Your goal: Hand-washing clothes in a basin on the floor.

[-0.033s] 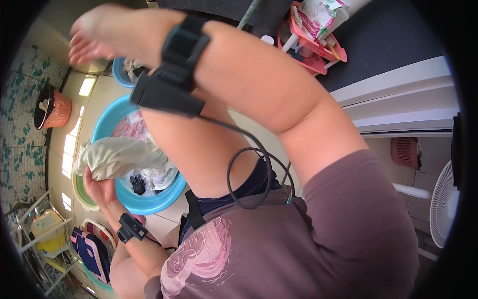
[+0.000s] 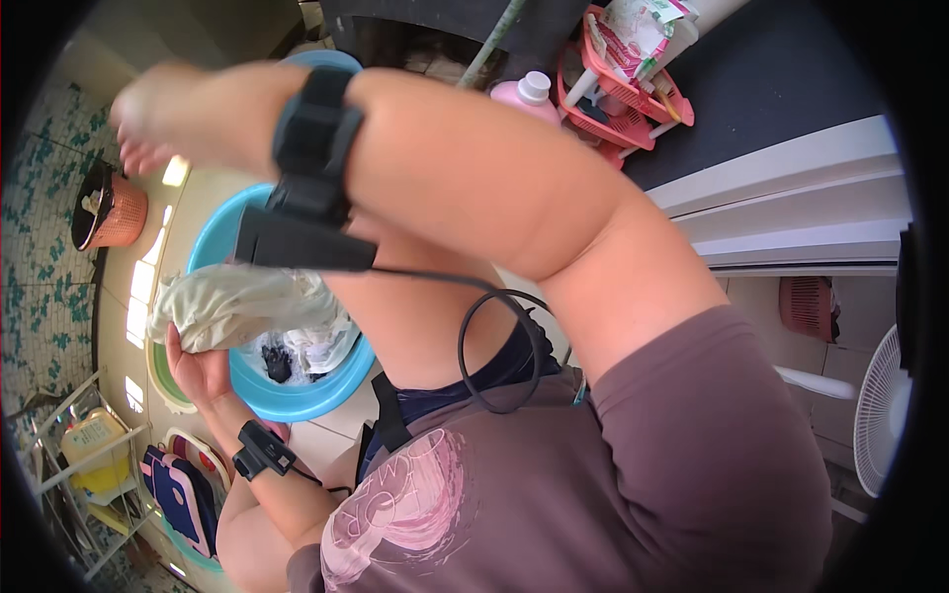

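Observation:
My left hand (image 2: 201, 374) holds up a bunched off-white wet-looking garment (image 2: 222, 306), fingers and thumb closed on its lower side. The garment stretches over the left part of a large blue basin (image 2: 314, 403). Inside the basin lie white laundry (image 2: 321, 341) and a small black cloth (image 2: 277, 364) among suds. My right arm crosses high over the basin, and my right hand (image 2: 153, 109) hangs beyond its far left rim. That hand is blurred; its fingers look extended with nothing in them. Black bands with small devices wrap both forearms, and the right one hides part of the basin.
A green basin (image 2: 163, 381) stands beside the blue one. An orange wastebasket (image 2: 121, 212) is by the tiled wall. At the back are a pink bottle (image 2: 529, 94) and a pink shelf rack (image 2: 628, 119). A metal rack (image 2: 94, 460) and a dark blue bag (image 2: 183, 504) stand near left; a fan (image 2: 880, 410) is at right.
My right hand and forearm have moved left and down. More of the pink bottle and another blue basin at the back now shows. The garment stays in my left hand.

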Action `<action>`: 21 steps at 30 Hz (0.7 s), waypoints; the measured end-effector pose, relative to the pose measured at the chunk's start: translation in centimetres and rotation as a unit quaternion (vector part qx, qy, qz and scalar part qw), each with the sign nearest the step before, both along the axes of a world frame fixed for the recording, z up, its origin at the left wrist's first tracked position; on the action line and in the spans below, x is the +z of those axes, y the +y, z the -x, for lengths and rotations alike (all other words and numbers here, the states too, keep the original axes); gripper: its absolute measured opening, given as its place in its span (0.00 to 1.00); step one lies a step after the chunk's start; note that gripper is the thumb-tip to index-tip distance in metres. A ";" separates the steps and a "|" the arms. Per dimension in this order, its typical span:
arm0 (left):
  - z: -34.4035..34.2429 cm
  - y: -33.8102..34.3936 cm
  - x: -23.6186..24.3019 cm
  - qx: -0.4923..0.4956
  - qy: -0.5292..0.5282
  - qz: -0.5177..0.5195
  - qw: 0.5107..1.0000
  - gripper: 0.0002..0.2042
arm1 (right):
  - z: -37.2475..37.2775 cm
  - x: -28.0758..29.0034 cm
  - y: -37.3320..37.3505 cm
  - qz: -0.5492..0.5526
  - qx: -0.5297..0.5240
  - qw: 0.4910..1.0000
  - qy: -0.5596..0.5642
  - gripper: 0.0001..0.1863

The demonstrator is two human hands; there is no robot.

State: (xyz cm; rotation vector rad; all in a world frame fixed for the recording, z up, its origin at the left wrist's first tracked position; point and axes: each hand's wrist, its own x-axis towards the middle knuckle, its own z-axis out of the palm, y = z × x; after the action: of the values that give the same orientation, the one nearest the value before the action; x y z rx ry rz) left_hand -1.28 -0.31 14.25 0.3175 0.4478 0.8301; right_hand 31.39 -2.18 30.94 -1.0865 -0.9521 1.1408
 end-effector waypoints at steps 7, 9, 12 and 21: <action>-1.3 -2.5 3.5 -0.135 -0.218 -0.314 0.914 0.28 | 24.2 -8.3 -4.6 0.064 -0.026 0.939 -0.336 0.33; -5.9 -6.8 6.2 0.123 0.091 -0.098 0.983 0.28 | 21.2 -10.9 -3.4 0.062 -0.061 0.918 -0.386 0.34; -3.2 -4.4 2.6 0.085 0.058 -0.086 0.991 0.25 | 19.9 -10.1 -3.1 0.091 -0.081 0.922 -0.367 0.34; -1.5 -2.0 1.1 0.053 -0.063 -0.044 0.996 0.26 | 20.8 -7.1 -8.2 0.098 0.162 0.900 -0.393 0.42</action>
State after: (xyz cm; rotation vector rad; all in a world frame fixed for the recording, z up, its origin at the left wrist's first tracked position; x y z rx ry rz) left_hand 0.26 -2.27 15.37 0.3216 0.3122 0.9698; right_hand 10.56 -10.38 23.81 -1.6528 -1.7255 1.0778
